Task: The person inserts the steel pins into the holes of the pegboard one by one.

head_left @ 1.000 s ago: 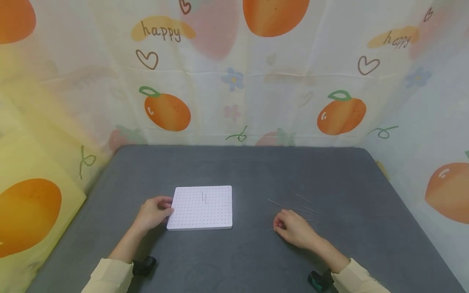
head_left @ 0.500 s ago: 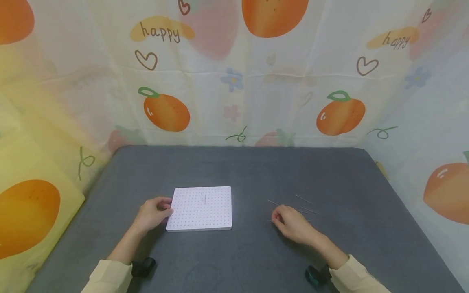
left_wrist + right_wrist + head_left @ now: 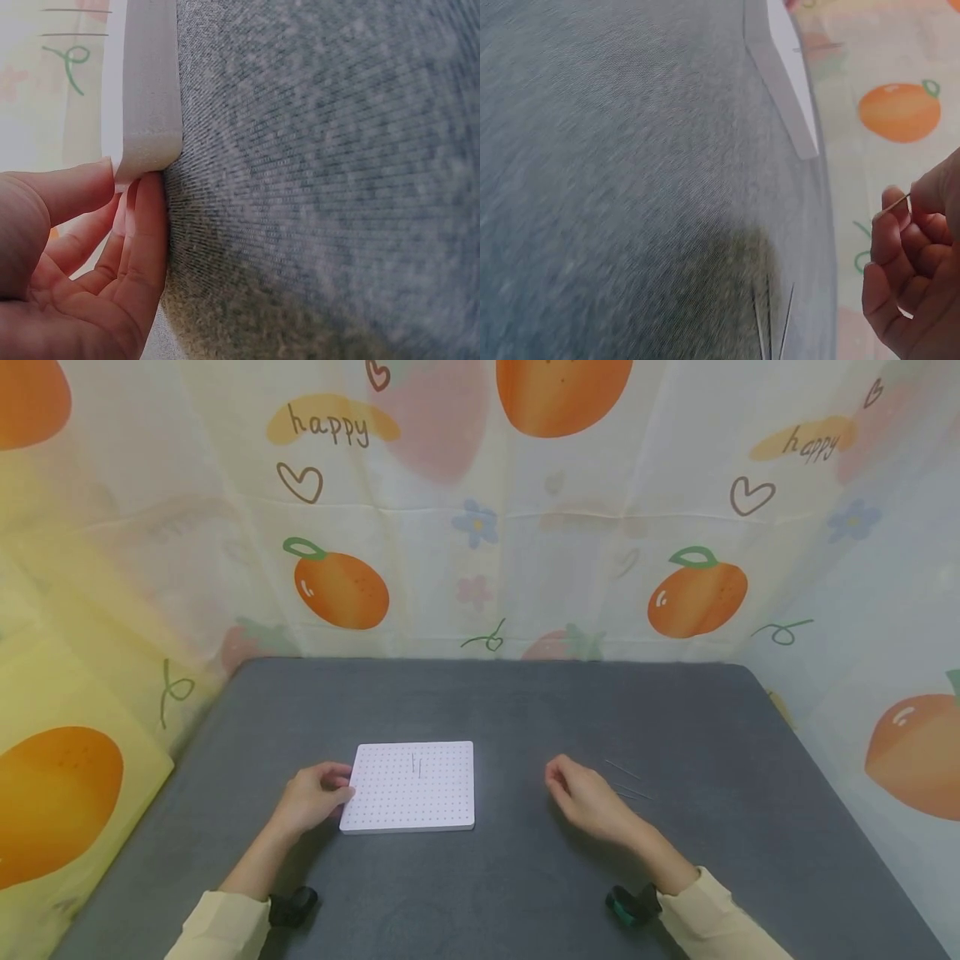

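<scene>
A white pegboard full of small holes lies on the dark table, with two thin needles upright in its rear half. My left hand holds the board's left side; in the left wrist view, the thumb rests at the top edge and the fingers at the side wall. To the right of the board, my right hand is raised over the table. Its thumb and fingertips pinch a thin needle, mostly hidden by the fingers. A few loose needles lie on the table beneath that hand.
The grey cloth-covered table reaches back to a fruit-print curtain, which also hangs along both sides. Black wrist straps sit at the sleeve cuffs.
My right hand has lifted and shifted away from me and slightly left, with a needle now pinched in it. Fewer loose needles show on the table. The left hand and board stay put.
</scene>
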`<state>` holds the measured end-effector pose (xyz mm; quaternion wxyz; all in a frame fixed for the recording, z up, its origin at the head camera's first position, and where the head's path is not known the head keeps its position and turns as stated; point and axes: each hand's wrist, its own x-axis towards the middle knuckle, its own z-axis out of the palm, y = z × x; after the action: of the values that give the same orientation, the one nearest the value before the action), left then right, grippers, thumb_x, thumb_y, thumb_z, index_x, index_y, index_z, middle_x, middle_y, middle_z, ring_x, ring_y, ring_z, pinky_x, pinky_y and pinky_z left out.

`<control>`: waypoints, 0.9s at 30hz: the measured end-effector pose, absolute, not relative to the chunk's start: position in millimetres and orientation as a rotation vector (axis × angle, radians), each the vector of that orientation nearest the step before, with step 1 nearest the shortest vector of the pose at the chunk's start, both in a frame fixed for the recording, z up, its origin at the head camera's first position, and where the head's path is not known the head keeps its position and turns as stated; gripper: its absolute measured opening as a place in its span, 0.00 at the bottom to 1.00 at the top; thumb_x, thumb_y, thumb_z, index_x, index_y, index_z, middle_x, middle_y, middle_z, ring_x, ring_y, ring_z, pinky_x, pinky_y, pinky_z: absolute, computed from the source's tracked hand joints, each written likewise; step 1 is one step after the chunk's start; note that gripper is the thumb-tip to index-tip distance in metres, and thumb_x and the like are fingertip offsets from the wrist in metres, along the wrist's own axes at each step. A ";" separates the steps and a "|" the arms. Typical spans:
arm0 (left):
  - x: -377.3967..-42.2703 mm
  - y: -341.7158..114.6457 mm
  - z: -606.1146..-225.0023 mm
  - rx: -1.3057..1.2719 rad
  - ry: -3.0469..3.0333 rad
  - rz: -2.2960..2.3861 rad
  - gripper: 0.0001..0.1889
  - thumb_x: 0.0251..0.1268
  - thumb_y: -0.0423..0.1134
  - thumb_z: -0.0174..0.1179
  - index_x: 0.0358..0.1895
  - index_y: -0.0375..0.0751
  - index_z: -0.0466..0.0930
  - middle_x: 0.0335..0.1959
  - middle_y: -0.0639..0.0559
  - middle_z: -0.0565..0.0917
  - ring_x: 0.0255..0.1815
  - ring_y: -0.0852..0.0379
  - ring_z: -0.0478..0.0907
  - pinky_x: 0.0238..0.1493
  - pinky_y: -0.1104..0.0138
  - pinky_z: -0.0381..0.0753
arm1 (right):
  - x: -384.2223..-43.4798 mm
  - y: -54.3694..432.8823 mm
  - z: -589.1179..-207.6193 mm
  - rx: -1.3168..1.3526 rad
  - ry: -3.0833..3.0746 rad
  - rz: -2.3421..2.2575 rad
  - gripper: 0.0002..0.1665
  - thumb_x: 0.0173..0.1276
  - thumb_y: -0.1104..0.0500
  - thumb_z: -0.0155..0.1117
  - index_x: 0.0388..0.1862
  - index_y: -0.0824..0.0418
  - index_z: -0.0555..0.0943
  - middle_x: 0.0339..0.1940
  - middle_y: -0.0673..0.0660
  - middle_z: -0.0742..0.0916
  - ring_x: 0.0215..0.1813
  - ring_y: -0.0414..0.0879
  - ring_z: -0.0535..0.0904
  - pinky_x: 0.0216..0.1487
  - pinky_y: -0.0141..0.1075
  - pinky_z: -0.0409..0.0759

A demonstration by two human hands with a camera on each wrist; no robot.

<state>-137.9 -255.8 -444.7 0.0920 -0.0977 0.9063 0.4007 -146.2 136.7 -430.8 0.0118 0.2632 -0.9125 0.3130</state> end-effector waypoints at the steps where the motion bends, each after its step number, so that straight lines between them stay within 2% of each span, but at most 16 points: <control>1: -137.9 -255.8 -444.8 -0.289 2.692 1.193 0.20 0.58 0.33 0.59 0.55 0.32 0.71 0.42 0.38 0.78 0.34 0.53 0.77 0.34 0.62 0.82 | -146.6 134.7 -429.5 0.824 -2.837 1.001 0.03 0.66 0.65 0.53 0.34 0.58 0.70 0.23 0.46 0.73 0.22 0.34 0.63 0.23 0.27 0.64; 12: -137.0 -255.4 -443.1 -0.296 2.690 1.175 0.21 0.59 0.33 0.59 0.55 0.32 0.71 0.43 0.38 0.78 0.34 0.52 0.77 0.35 0.62 0.82 | -150.7 110.4 -424.5 0.826 -2.767 1.197 0.09 0.59 0.66 0.58 0.35 0.57 0.69 0.29 0.48 0.81 0.32 0.38 0.77 0.33 0.30 0.76; 27: -137.7 -255.4 -444.1 -0.292 2.697 1.173 0.21 0.59 0.33 0.59 0.56 0.33 0.72 0.42 0.39 0.78 0.33 0.53 0.77 0.34 0.62 0.82 | -159.5 79.6 -421.4 0.759 -2.721 1.204 0.07 0.59 0.61 0.64 0.32 0.51 0.74 0.29 0.44 0.82 0.32 0.36 0.77 0.34 0.30 0.75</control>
<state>-137.7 -255.4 -444.1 0.0930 -0.0984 0.9086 0.3952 -159.5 79.6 -421.4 0.0357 0.2469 -0.8856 0.3918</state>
